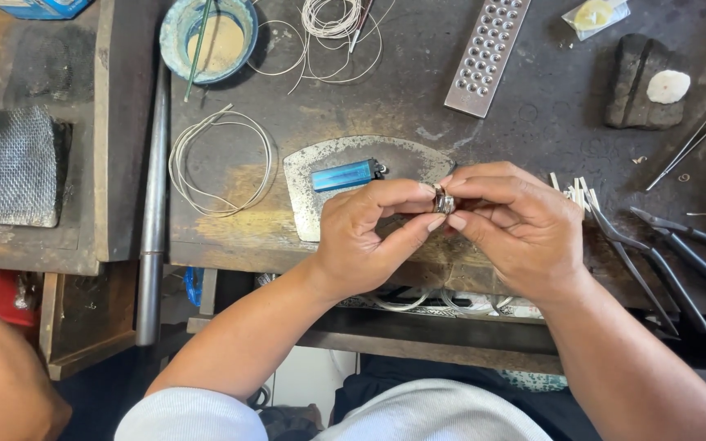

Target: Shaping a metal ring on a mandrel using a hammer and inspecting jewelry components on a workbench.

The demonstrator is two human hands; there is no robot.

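Both my hands meet over the front edge of a dark workbench (pixel 533 122). Between their fingertips sits a small silver ring (pixel 444 201). My left hand (pixel 365 237) pinches it from the left with thumb and forefinger. My right hand (pixel 516 224) pinches it from the right. Just behind the hands lies a worn metal plate (pixel 320 159) with a blue lighter (pixel 343 175) on it.
Pliers (pixel 655 253) and short silver wire pieces (pixel 575 192) lie to the right, tweezers (pixel 696 135) farther right. A wire coil (pixel 221 163), a round bowl (pixel 206 37), a perforated metal block (pixel 488 53), a dark stone (pixel 639 82) and a long steel rod (pixel 154 204) surround the area. Another person's arm (pixel 2 384) shows bottom left.
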